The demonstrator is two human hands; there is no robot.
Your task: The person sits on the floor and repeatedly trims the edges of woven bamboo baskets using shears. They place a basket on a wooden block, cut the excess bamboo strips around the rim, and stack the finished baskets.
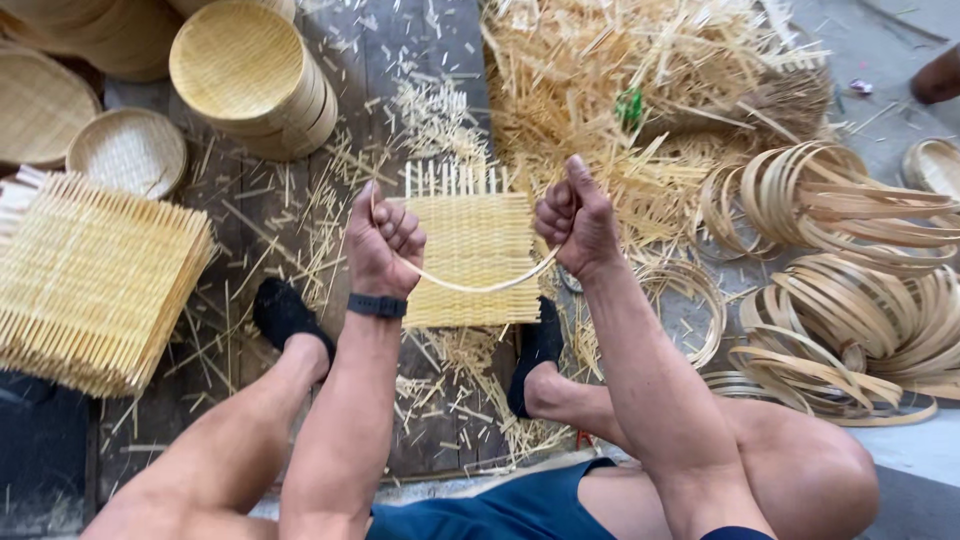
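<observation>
Bare knees and forearms lowest, two fists raised over a woven bamboo mat (470, 255).

Left hand (385, 243) clenched tight on one end of a thin bamboo strip (480, 285); right hand (575, 218) clenched on the other end, thumb up. Strip sagging in a shallow curve between the fists, just above the mat. Stack of square mats (95, 280) left of the mat, coiled bamboo hoops (850, 300) right, round baskets (250, 75) beyond it.

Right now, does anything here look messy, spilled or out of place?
Yes: loose bamboo offcuts lie scattered over the wooden floor around the woven mat, and a tangled heap of splints sits behind it. The left hand and right hand bend a thin strip into a sagging curve, unbroken.
</observation>
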